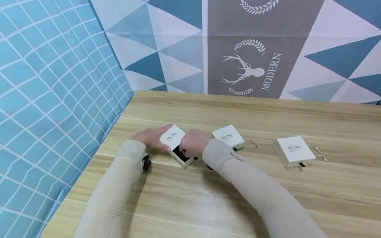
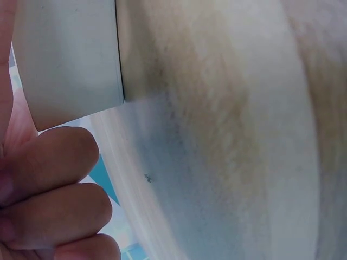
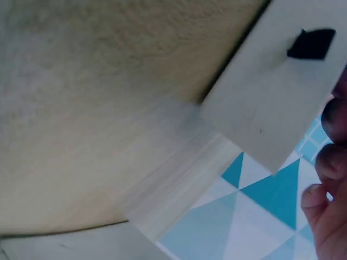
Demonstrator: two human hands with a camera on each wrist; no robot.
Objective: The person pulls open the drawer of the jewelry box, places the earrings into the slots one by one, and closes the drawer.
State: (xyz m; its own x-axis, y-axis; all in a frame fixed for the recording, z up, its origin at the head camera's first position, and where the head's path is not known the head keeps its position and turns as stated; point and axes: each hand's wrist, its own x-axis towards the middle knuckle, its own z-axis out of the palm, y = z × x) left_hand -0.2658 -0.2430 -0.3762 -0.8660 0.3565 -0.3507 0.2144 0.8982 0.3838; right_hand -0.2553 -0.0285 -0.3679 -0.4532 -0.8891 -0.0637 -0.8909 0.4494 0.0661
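One box point(image 1: 172, 137) sits pulled open on the left part of the table point(image 1: 181, 210), its long axis slanting from far left to near right, the drawer point(image 1: 189, 163) slid out at the near right end. Its sleeve is smooth, matt white and square-cornered, with the words "Best Wishes" in black script on top; the drawer has pale walls and a black inside, and a short dark tab point(image 3: 312, 44) juts from its plain front. The left hand point(image 1: 154, 138) grips the sleeve from the left, thumb on the near side and fingers toward the far side. The right hand point(image 1: 195, 141) is over the drawer with its fingers curled; whether they pinch anything I cannot tell. Right of it lies a second box point(image 1: 229, 135), partly behind the sleeved right wrist, and farther right a third box point(image 1: 295, 150), its tab facing near; both are white, lettered blocks, with tiny pale bits point(image 1: 324, 158) to the right of each. The table is smooth, with streaked wood grain, and creased cloth point(image 1: 174, 37) patterned in blue and white triangles hangs along its far edge.
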